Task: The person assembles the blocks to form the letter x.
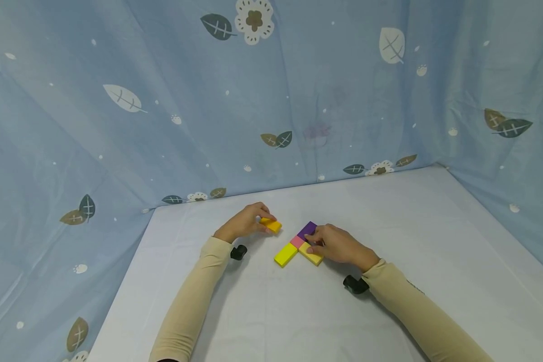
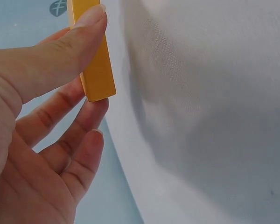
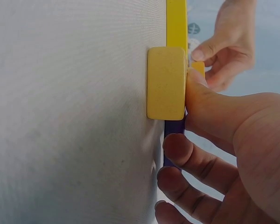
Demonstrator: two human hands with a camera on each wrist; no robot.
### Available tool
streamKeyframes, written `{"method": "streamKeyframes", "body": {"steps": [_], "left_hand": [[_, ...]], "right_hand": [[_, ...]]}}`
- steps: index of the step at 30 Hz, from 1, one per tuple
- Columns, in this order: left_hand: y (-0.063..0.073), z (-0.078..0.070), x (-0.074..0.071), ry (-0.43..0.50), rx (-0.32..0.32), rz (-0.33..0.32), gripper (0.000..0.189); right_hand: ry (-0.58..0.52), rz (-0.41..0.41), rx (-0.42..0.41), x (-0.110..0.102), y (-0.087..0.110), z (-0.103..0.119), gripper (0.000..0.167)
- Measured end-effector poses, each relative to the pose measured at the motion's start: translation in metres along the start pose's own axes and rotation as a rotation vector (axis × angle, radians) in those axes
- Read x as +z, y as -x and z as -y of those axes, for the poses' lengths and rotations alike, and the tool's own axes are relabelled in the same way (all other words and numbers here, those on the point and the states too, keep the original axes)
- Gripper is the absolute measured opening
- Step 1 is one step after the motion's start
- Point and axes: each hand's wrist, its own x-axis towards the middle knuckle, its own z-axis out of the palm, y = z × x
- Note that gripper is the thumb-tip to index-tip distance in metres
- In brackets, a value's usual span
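Observation:
My left hand (image 1: 246, 221) pinches an orange-yellow block (image 1: 273, 225) between thumb and fingers, close over the table. In the left wrist view the thumb lies along one face of this block (image 2: 99, 70). To its right, a purple block (image 1: 305, 231), a small pink block (image 1: 296, 242) and a bright yellow block (image 1: 285, 255) lie in one slanting row. A pale yellow block (image 1: 311, 255) branches off from the pink one. My right hand (image 1: 339, 244) rests over the purple and pale yellow blocks, its thumb touching the pale yellow block (image 3: 166, 84), its other fingers loosely bent.
A white cloth covers the table (image 1: 262, 306). Behind and beside it hangs a blue curtain (image 1: 199, 125) with leaf and flower prints. Small black devices (image 1: 239, 252) sit at both wrists, by the beige sleeves (image 1: 194, 291).

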Motion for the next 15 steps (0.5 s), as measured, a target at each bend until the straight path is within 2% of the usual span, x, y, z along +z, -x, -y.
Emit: {"method": "streamKeyframes", "body": {"steps": [15], "left_hand": [[-0.0025,-0.0109,0.0032,-0.028,0.021,0.023,0.034]], "right_hand": [[0.011,0.002,0.000,0.0005,-0.0014,-0.0011,0.043]]}}
